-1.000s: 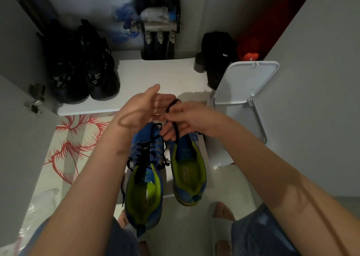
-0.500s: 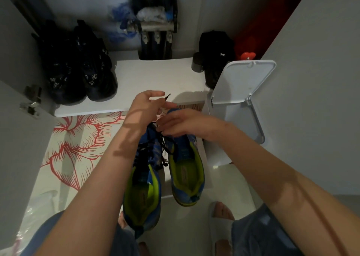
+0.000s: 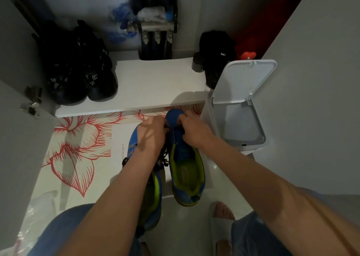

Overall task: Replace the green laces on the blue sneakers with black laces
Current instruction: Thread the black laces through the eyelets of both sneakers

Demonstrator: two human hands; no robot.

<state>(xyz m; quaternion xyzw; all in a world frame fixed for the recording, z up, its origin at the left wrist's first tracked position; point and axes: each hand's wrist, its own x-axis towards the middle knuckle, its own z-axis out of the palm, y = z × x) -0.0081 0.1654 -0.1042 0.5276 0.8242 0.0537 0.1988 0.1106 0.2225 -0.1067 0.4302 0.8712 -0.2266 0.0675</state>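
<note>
Two sneakers, blue with lime lining, stand side by side with toes pointing away from the person: right sneaker (image 3: 187, 170) and left sneaker (image 3: 156, 193), both on a white sheet (image 3: 120, 136) over a floral mat (image 3: 78, 148). Both grips meet at the toe end of the right sneaker. The left grip (image 3: 153, 134) reaches over the left sneaker and hides its front. The right grip (image 3: 194, 133) sits on the right sneaker's forefoot, and the blue toe cap shows between the two. Both palms face down with the forearms stretched forward and the fingers curled. The fingertips are hidden, so I cannot tell what either grip pinches. A black lace (image 3: 165, 159) lies loose and tangled between the sneakers, just under the left wrist. The right sneaker's lime insole is open to view. A white bin (image 3: 239, 107) with its lid up stands just right of the right grip. Black shoes (image 3: 78, 70) sit on a shelf (image 3: 155, 84) beyond.
</note>
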